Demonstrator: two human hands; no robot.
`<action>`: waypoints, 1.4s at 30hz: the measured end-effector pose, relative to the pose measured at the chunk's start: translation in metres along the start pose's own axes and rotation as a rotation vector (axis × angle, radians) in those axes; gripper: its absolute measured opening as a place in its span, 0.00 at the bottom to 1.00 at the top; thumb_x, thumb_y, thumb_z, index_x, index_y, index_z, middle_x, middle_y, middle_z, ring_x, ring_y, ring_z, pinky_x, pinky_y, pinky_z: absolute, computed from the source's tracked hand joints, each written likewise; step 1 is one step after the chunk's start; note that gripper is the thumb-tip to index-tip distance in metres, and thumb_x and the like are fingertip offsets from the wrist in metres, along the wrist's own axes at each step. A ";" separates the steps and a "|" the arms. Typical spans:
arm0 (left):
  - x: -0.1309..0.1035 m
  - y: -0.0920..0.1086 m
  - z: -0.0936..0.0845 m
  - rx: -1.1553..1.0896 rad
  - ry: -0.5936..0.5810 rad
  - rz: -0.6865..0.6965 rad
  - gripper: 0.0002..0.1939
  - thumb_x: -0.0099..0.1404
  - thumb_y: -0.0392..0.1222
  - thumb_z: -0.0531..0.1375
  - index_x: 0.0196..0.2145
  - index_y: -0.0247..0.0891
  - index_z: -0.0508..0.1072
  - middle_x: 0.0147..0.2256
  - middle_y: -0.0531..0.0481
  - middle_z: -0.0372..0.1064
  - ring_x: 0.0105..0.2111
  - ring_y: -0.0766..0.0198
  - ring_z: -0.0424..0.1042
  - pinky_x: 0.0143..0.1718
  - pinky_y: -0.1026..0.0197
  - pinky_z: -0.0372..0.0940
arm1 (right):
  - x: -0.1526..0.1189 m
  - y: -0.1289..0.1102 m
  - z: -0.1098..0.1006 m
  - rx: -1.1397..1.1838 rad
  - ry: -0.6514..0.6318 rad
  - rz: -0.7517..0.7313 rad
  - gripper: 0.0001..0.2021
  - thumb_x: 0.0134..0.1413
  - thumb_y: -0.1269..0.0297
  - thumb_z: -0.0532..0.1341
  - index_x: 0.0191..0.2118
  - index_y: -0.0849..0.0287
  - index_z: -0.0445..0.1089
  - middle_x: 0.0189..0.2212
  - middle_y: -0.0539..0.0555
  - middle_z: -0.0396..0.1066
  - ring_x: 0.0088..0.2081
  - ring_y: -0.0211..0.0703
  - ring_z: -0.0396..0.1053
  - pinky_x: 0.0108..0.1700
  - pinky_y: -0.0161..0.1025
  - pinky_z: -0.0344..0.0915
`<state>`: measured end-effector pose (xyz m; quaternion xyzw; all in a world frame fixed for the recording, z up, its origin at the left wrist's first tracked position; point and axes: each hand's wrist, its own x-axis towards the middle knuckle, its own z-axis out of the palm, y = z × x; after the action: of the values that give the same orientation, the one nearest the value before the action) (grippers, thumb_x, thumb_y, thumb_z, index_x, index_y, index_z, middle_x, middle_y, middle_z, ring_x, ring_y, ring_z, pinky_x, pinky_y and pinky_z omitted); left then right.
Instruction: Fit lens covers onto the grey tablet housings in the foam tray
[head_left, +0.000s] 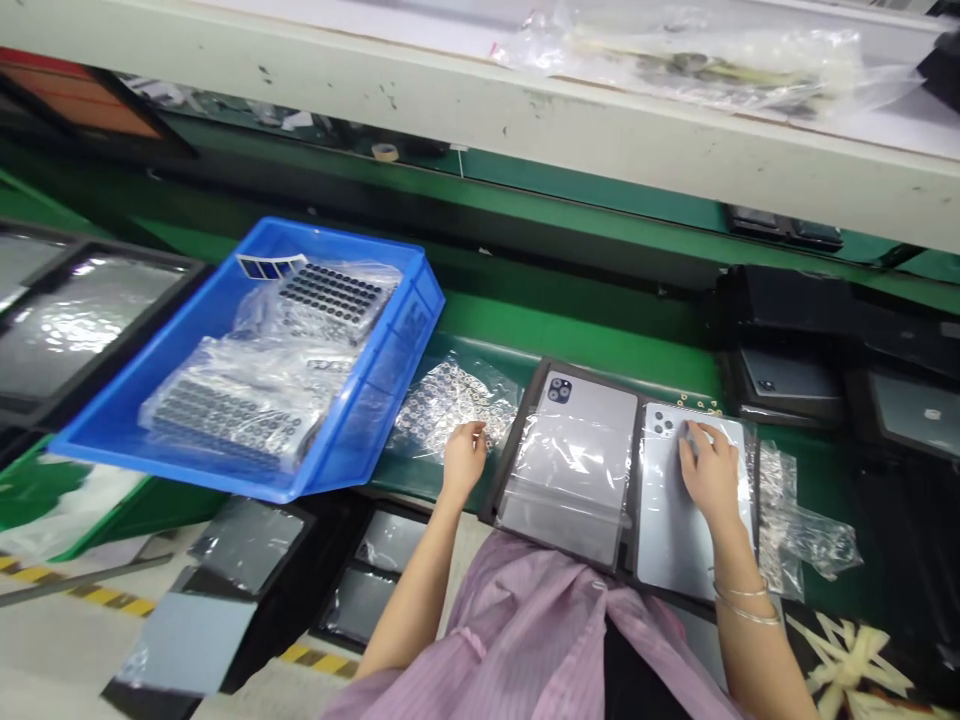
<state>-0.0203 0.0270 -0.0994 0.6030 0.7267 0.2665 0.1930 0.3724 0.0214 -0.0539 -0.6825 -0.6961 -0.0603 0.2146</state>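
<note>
My left hand (465, 460) is over the right edge of a clear plastic bag (427, 420) with many small metal rings (454, 395). Its fingers are curled together; whatever they may pinch is too small to make out. On a silver-blue tablet back panel (667, 530), my right hand (712, 475) rests with fingers bent and apart, just right of the camera holes (663, 422). To the left lies a grey tablet-like panel (574, 450) under clear film, with a dark camera block (559, 389). Both panels sit in a dark foam tray (517, 440).
A blue bin (405, 345) at the left holds bagged sheets of black parts (330, 292). Small yellowish rings (701, 403) lie behind the right panel. Crumpled plastic bags (802, 535) are at the right, beside stacked dark trays (784, 310). A white shelf (450, 90) crosses above.
</note>
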 end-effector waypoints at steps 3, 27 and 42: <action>0.012 -0.021 0.004 0.035 -0.024 -0.051 0.11 0.61 0.31 0.52 0.39 0.33 0.72 0.36 0.42 0.72 0.36 0.59 0.72 0.43 0.55 0.67 | -0.014 -0.020 0.004 0.143 0.039 0.020 0.18 0.60 0.61 0.48 0.50 0.63 0.66 0.46 0.65 0.65 0.49 0.54 0.63 0.51 0.53 0.60; 0.082 -0.037 0.034 0.205 -0.213 -0.091 0.09 0.67 0.39 0.52 0.42 0.34 0.68 0.46 0.42 0.65 0.46 0.57 0.67 0.43 0.55 0.63 | -0.018 -0.087 0.002 0.244 0.100 0.108 0.13 0.60 0.66 0.49 0.43 0.60 0.68 0.39 0.58 0.69 0.42 0.47 0.65 0.46 0.46 0.63; 0.018 0.035 -0.042 -0.105 0.075 0.333 0.08 0.64 0.41 0.56 0.28 0.39 0.68 0.30 0.50 0.70 0.35 0.63 0.69 0.40 0.59 0.66 | 0.005 -0.184 -0.052 0.865 -0.409 0.151 0.11 0.59 0.59 0.55 0.40 0.57 0.72 0.35 0.54 0.73 0.34 0.42 0.67 0.37 0.39 0.64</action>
<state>-0.0218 0.0429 -0.0438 0.6938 0.6087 0.3544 0.1502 0.2044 -0.0046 0.0338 -0.5770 -0.6337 0.3861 0.3412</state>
